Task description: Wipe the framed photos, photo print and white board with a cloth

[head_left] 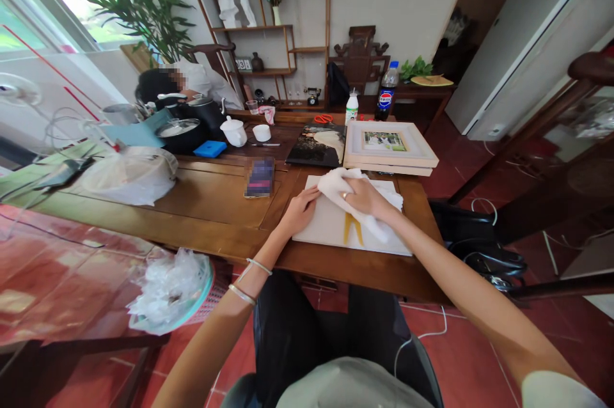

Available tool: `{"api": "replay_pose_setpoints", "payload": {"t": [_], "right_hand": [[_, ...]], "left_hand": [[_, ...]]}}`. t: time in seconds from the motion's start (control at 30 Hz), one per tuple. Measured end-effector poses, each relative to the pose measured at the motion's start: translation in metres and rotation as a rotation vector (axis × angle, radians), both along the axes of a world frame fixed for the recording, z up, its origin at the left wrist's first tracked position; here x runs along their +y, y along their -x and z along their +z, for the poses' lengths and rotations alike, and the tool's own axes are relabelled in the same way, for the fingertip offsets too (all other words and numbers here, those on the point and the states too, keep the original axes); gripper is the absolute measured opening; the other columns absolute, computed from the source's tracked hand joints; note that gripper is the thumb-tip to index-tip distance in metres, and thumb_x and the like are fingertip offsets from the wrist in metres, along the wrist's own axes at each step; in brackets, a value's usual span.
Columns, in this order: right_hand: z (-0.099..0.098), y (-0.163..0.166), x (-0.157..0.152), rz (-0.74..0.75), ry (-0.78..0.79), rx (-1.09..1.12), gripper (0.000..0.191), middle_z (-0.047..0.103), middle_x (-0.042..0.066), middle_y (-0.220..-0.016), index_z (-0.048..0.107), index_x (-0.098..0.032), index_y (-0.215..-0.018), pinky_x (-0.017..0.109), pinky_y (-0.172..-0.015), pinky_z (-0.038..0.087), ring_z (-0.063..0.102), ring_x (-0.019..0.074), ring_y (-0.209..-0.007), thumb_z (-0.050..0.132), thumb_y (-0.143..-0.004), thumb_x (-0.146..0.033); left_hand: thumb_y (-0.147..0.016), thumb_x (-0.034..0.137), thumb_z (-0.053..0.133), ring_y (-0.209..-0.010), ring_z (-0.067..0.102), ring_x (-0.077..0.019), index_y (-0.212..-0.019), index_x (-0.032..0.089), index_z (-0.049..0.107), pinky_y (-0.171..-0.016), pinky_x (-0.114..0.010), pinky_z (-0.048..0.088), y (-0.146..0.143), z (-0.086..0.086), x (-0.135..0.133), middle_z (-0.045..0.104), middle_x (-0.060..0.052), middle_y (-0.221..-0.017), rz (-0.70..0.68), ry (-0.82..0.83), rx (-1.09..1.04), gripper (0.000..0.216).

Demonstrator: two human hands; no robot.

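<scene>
A white rectangular board [316,229] lies flat on the wooden table in front of me. Its face carries a yellow forked shape [354,229], partly covered from above. My right hand [367,197], with a ring on one finger, presses a white cloth [338,184] onto the board; the cloth bunches around the fingers and trails to the right. At the board's left edge rests my left hand [301,210], fingers stretched out flat, their tips by the cloth's edge.
Behind the board are a dark photo panel [316,144] and a white framed picture [391,146]. A phone [259,178] lies to the left. A cola bottle [386,94] and a white bottle [352,107] stand behind. A bag-lined bin [206,293] is on the floor; a person sits across the table.
</scene>
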State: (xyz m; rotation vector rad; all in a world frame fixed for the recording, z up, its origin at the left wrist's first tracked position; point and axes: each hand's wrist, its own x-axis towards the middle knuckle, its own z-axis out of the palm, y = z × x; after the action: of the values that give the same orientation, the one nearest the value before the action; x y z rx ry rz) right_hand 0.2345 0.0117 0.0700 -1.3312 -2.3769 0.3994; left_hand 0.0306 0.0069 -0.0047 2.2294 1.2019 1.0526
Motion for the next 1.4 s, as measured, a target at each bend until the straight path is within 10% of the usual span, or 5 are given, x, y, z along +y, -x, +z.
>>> {"api": "replay_pose_setpoints", "payload": {"t": [0.3, 0.6, 1.03, 1.23, 1.4], "right_hand": [[-0.004, 0.045, 0.031, 0.086, -0.046, -0.015, 0.032, 0.067, 0.009, -0.106, 0.059, -0.017, -0.108, 0.032, -0.081, 0.043, 0.060, 0.0270, -0.097, 0.044, -0.081, -0.021], [-0.014, -0.056, 0.000, -0.073, -0.084, -0.097, 0.034, 0.063, 0.016, -0.110, 0.057, -0.012, -0.112, 0.039, -0.086, 0.042, 0.056, 0.0318, -0.103, 0.041, -0.084, -0.021], [0.012, -0.077, -0.146, 0.136, 0.061, -0.302, 0.038, 0.057, 0.009, -0.119, 0.062, -0.024, -0.091, 0.037, -0.093, 0.042, 0.046, 0.0282, -0.120, 0.048, -0.063, -0.003], [-0.002, -0.085, -0.082, 0.060, 0.056, -0.338, 0.033, 0.060, 0.013, -0.107, 0.058, -0.017, -0.109, 0.039, -0.083, 0.047, 0.057, 0.0287, -0.101, 0.051, -0.076, -0.017], [-0.015, -0.075, -0.023, 0.001, -0.131, -0.379, 0.038, 0.054, 0.020, -0.125, 0.058, -0.010, -0.110, 0.050, -0.101, 0.033, 0.036, 0.0331, -0.128, 0.047, -0.074, -0.009]], "left_hand": [[-0.083, 0.009, 0.041, -0.114, 0.057, -0.0216, -0.111, 0.020, 0.066, -0.102, -0.038, 0.043, 0.000, 0.006, -0.004, 0.063, -0.005, -0.120, 0.026, 0.006, 0.038, 0.040], [-0.086, 0.016, 0.040, -0.125, 0.049, -0.0203, -0.118, 0.017, 0.061, -0.110, -0.040, 0.035, 0.002, -0.001, -0.002, 0.056, -0.007, -0.131, 0.020, 0.012, 0.003, 0.039], [-0.087, 0.018, 0.038, -0.127, 0.046, -0.0216, -0.119, 0.012, 0.060, -0.111, -0.040, 0.033, 0.000, -0.002, -0.001, 0.054, -0.010, -0.132, 0.016, 0.008, 0.014, 0.039], [-0.088, 0.018, 0.038, -0.127, 0.046, -0.0219, -0.119, 0.010, 0.060, -0.111, -0.041, 0.033, 0.000, 0.000, -0.002, 0.053, -0.013, -0.133, 0.017, 0.021, 0.032, 0.039], [-0.087, 0.017, 0.039, -0.126, 0.047, -0.0204, -0.119, 0.014, 0.060, -0.110, -0.041, 0.034, 0.000, 0.002, -0.003, 0.055, -0.009, -0.132, 0.020, 0.014, 0.025, 0.038]]}}
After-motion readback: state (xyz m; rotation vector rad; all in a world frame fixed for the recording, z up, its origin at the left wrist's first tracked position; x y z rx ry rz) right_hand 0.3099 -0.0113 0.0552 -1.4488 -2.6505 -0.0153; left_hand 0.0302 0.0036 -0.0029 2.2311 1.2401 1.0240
